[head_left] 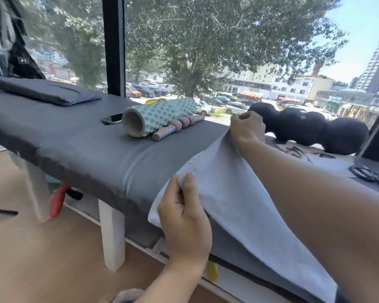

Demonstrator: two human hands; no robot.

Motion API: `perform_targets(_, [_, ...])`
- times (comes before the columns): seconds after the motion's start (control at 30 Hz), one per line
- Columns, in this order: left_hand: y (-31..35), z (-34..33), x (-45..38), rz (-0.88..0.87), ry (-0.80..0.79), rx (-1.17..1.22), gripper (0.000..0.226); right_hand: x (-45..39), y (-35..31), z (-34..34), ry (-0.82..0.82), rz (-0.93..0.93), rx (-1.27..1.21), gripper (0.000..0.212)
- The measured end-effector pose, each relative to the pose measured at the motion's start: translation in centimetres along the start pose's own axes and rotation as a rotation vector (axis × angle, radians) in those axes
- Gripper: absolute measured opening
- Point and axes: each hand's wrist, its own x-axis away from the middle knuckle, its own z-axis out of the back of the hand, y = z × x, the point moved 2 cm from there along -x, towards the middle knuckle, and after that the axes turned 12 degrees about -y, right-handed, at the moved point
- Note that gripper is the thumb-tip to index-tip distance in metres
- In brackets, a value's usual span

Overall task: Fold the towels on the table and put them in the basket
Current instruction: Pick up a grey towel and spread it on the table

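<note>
towel (239, 193): pale grey-blue terry, one layer lifted off the near edge of the massage table (74, 145), draped in a slope toward the right end; far corner up high, near corner lower over the front edge
left hand (185, 217): fingers curled shut, thumb and forefinger pinching the near corner of the towel at the table's front edge
right hand (247, 127): fingers closed in a pinch on the far corner, held up above the table's back edge; forearm crosses over the cloth
handling guess: light, limp, no stiffness, sags between the two pinches; nap looks grippy, not slippery; nothing to break
where to hold: corners or hem, as now; a mid-cloth grab would likely bunch it
step guess: first fold, corners raised to bring one edge over; fold not yet laid
basket: not in view
table surface: dark grey smooth padded vinyl-like cover, white legs, faint crease across the middle
foam roller (155, 119): teal, knobbly, hollow tube, lying near the back edge mid-table
massage stick (175, 127): grey handle, pinkish ridged rollers, just beside the foam roller
phone (112, 118): dark, flat, touching or just beside the roller's open end
pillow pad (46, 90): flat dark grey, at the far left end
black lobed roller (311, 127): matte, on the window ledge past the right hand
risk: cloth slipping off the front edge if a corner is let go
</note>
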Motion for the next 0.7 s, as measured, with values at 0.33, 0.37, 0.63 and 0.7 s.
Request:
perform_targets(0.33, [-4.8,5.0,0.3,0.489,0.135,-0.017,0.027,1.1,3.8,-7.1,-0.434,0.067,0.251,0.025])
perform_targets(0.37, [-4.9,5.2,0.4,0.493,0.132,-0.025,0.026,1.1,3.9,-7.0,-0.423,0.079,0.252,0.024])
perform_targets(0.63, [-4.0,5.9,1.0,0.382,0.138,-0.216,0.026,0.5,4.6,-5.8,-0.414,0.040,0.534,0.038])
perform_targets(0.7, [-3.5,5.8,1.1,0.326,0.124,-0.278,0.026,0.5,4.8,-5.7,-0.393,0.064,0.531,0.026])
